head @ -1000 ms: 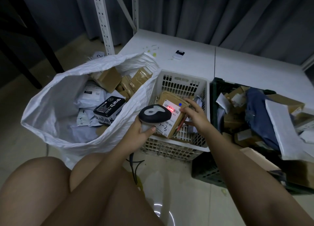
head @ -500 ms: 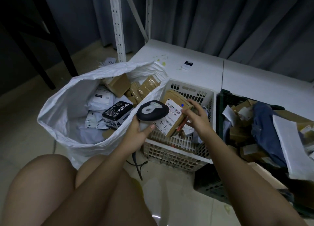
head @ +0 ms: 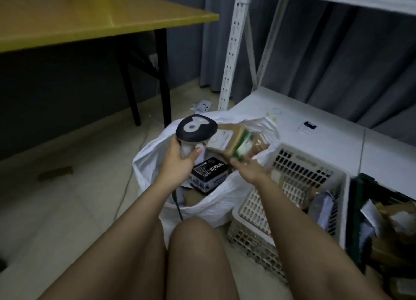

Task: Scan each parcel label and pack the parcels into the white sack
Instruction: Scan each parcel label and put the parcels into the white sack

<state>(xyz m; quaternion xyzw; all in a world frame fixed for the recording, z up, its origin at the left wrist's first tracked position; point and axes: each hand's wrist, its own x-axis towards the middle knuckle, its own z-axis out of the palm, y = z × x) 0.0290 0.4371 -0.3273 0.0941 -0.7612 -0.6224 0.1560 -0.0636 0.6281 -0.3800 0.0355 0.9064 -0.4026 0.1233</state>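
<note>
Knees fill the near edge, with the white sack [head: 216, 205] just beyond them. Since a second ago the right hand [head: 248, 168] has carried the brown parcel [head: 234, 142] from the white basket [head: 299, 187] to above the sack's mouth, gripping its near edge. The left hand [head: 177, 157] still grasps the scanner [head: 196, 130], lifted beside it. A black box [head: 208, 175] lies in the sack. The parcel is motion-blurred and its label unreadable; the dark crate [head: 369, 200] is cut off at right

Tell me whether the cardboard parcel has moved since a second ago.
Yes. The cardboard parcel has left the white basket and now sits over the white sack, held by the right hand.
</note>
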